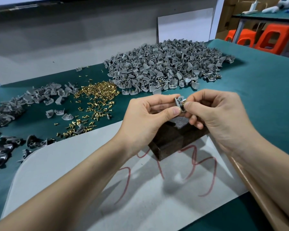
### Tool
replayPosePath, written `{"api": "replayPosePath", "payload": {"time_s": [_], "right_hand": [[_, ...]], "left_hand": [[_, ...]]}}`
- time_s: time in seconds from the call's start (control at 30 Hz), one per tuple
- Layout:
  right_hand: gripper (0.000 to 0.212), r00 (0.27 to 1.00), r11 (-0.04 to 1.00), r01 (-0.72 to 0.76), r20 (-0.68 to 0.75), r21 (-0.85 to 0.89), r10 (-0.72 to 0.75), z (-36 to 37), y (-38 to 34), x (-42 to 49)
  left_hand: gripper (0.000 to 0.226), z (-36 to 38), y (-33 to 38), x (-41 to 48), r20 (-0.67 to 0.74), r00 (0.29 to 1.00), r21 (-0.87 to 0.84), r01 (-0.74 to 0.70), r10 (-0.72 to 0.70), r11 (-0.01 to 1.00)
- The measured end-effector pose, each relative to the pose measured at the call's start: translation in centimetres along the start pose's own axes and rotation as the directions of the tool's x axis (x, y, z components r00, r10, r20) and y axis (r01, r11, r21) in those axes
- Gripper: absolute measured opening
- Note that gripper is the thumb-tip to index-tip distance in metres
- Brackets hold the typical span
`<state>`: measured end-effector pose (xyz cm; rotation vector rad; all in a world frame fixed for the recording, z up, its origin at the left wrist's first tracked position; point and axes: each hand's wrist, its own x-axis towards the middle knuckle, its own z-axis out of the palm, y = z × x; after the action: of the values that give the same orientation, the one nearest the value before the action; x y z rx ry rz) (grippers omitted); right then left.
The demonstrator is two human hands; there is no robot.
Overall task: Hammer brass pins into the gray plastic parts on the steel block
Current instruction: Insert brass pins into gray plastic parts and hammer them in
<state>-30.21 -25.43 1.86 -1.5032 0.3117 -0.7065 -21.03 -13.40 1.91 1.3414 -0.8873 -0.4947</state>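
Observation:
My left hand (147, 114) pinches a small gray plastic part (178, 101) between thumb and fingers, held in the air above the dark steel block (172, 140). My right hand (215, 114) pinches a brass pin (183, 104) at the part's right side, its fingertips touching the part. Loose brass pins (97, 94) lie scattered on the green mat to the left. The block rests on a gray sheet (90, 172) marked with red scribbles. No hammer is visible.
A large heap of gray parts (165, 67) fills the back of the green table (265, 90). A smaller spread of gray parts (32, 97) runs along the left. Orange stools (272, 39) stand beyond the table at the right. A brown strip (257, 197) lies under my right forearm.

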Motion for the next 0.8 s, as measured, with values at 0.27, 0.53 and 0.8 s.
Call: {"api": "replayPosePath", "payload": {"time_s": [0.27,0.53,0.8], "right_hand": [[0.022,1.000,0.999,0.013,0.010,-0.030,-0.012,-0.3,0.2,0.1],[0.021,1.000,0.999,0.003,0.020,-0.046,-0.002,-0.1,0.5,0.0],[0.017,0.994,0.997,-0.052,0.097,0.059,0.046,-0.7,-0.7,0.2]], "left_hand": [[0.028,0.0,0.0,0.1,0.001,1.000,0.022,0.006,-0.006,1.000],[0.026,-0.4,-0.3,0.1,0.022,0.999,0.036,0.022,-0.023,0.999],[0.021,-0.6,-0.1,0.2,0.044,0.997,-0.085,0.059,-0.055,0.995]]}}
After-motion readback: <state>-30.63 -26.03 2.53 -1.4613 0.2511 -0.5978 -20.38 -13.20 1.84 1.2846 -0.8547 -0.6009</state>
